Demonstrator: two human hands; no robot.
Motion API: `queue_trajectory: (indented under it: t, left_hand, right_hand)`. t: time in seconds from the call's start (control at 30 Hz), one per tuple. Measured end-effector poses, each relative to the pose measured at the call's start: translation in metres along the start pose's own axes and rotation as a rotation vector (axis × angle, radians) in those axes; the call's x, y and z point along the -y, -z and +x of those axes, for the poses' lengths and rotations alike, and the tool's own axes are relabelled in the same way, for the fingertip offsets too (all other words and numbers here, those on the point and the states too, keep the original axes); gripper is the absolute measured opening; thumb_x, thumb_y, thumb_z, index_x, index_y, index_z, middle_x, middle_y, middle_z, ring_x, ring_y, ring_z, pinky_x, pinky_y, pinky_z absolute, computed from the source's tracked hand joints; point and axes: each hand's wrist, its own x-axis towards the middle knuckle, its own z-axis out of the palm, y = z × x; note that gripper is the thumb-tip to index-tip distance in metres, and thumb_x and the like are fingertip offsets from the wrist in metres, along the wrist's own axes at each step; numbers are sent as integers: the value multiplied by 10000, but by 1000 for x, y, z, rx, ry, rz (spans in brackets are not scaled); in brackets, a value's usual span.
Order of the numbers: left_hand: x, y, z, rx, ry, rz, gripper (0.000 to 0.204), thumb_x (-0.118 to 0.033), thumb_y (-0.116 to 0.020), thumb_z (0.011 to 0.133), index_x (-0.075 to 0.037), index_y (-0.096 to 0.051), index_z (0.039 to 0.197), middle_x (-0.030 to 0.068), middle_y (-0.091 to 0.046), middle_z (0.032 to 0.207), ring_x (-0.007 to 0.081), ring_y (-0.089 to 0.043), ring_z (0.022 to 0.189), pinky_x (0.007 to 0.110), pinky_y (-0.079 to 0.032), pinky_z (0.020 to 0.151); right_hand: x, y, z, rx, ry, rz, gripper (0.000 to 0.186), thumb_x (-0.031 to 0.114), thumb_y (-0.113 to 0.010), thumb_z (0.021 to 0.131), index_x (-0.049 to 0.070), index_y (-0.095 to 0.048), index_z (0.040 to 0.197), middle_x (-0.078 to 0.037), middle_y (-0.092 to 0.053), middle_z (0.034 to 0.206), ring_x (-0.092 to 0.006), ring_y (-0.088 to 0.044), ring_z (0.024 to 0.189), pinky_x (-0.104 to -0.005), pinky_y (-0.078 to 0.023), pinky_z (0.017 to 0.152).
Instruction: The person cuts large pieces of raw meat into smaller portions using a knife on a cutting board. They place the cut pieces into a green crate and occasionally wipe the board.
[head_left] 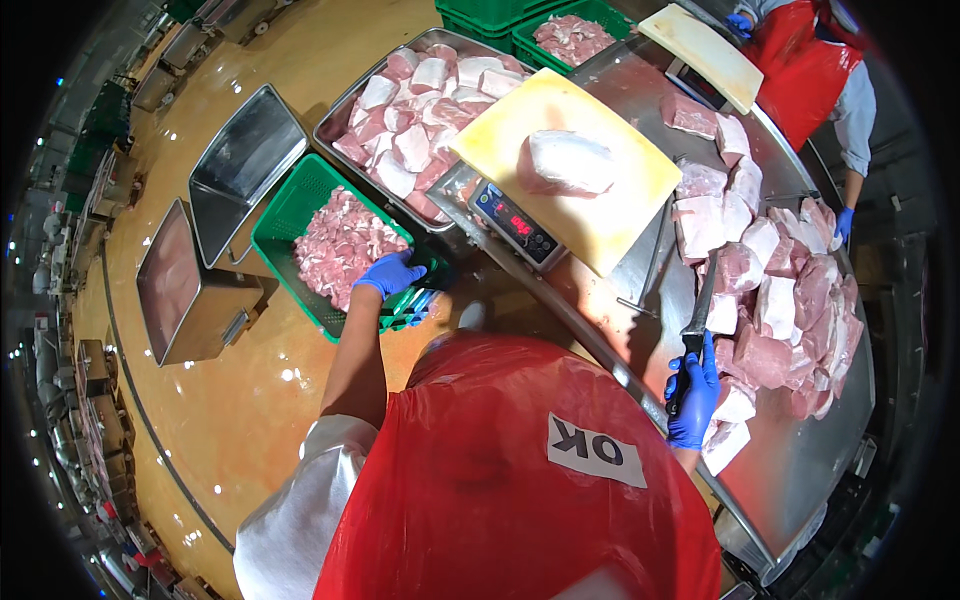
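While the right hand (697, 396) grips the knife (700, 310), point it away from the left hand (391, 274), whose fingers' hold on the crate (302, 200) I cannot tell.

Steel table (780, 470): I saw raw meat chunks (775, 300) heaped on its metal, a digital scale (518, 228) at the edge.
Cutting board (640, 205): yellowish, it bore one meat block (570, 163).
Tan floor (180, 450): steel bins (215, 310) stood on it.

Glossy ochre floor (200, 420) spreads across the left of the frame, a steel worktop (790, 465) across the right; crowding the dim far-left rim is probably equipment (100, 400).
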Motion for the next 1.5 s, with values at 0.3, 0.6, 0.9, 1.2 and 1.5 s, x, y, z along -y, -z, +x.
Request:
queue_trajectory:
  t: [0.3,0.6,0.9,1.2,1.5]
  left_hand:
    - [-139,38,45,-752,-463,-213,365,-216,-793,957,-46,-708,1268,169,-771,1106,274,-753,966,380,-593,891]
    - [-230,24,79,-632,-777,-379,322,-170,-813,910,-40,-720,1188,180,-760,1064,364,-745,972,431,-594,864]
    - [-207,58,88,-607,-747,-354,233,-214,-659,996,-53,-750,1136,192,-759,1109,377,-738,1019,449,-588,899]
    - [-223,97,160,-511,-1128,-35,369,-182,-629,1023,47,-671,1309,220,-713,1308,355,-680,1228,409,-538,1078]
    - [-335,108,136,106,-876,251,1182,-660,-862,757,-41,-384,1644,280,-504,1580,446,-509,1439,492,-403,1217]
  right_hand:
    - [-19,-18,-5,-2,-8,-154,514,187,-570,1119,144,-486,1624,-30,-696,813,-76,-540,513,-228,-402,448]
    - [-10,-68,5,235,41,-238,518,134,-614,1101,125,-498,1606,-52,-718,936,-83,-555,540,-240,-448,488]
    - [-13,-113,17,309,204,-476,511,96,-611,1103,126,-518,1605,-18,-742,997,-33,-534,561,-219,-423,484]
    - [13,-124,-8,140,-17,-386,488,110,-616,1071,59,-547,1551,-82,-742,864,-87,-549,481,-274,-402,411]
    - [6,-156,-26,54,-90,-376,483,138,-636,1067,60,-566,1538,-77,-726,856,-86,-553,490,-257,-405,422]
